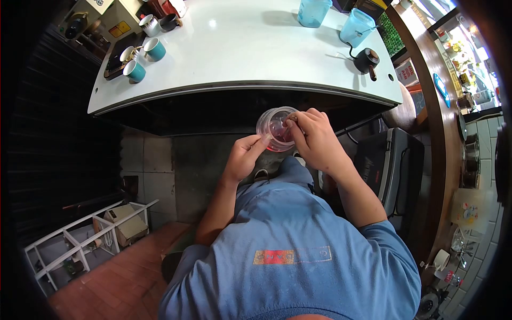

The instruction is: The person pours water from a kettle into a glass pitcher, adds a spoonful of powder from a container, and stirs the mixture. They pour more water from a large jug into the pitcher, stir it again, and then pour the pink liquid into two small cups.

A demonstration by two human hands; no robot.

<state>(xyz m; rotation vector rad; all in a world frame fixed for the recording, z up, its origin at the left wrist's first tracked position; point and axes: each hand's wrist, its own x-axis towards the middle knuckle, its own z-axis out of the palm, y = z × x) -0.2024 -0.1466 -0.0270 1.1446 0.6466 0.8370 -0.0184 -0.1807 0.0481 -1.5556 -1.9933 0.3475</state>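
Observation:
In front of my body I hold a clear round plastic jar (263, 126) over the floor, just off the table's near edge. It is tilted toward me, and its mouth shows a pinkish-red inside. My left hand (246, 156) grips the jar's lower left side, thumb against the wall. At the right rim, the fingers of my right hand (316, 136) are pinched on a thin, dark metal utensil (293, 119) that reaches into the jar. Most of that utensil is covered by my fingers, so its exact kind does not show.
The white table (229, 48) carries teal cups (154, 49) at left, light-blue translucent pitchers (357, 28) at back right, and a small dark pot (366, 61) near its right edge. A black case (376, 165) stands to my right; a white metal frame (80, 240) lies at lower left.

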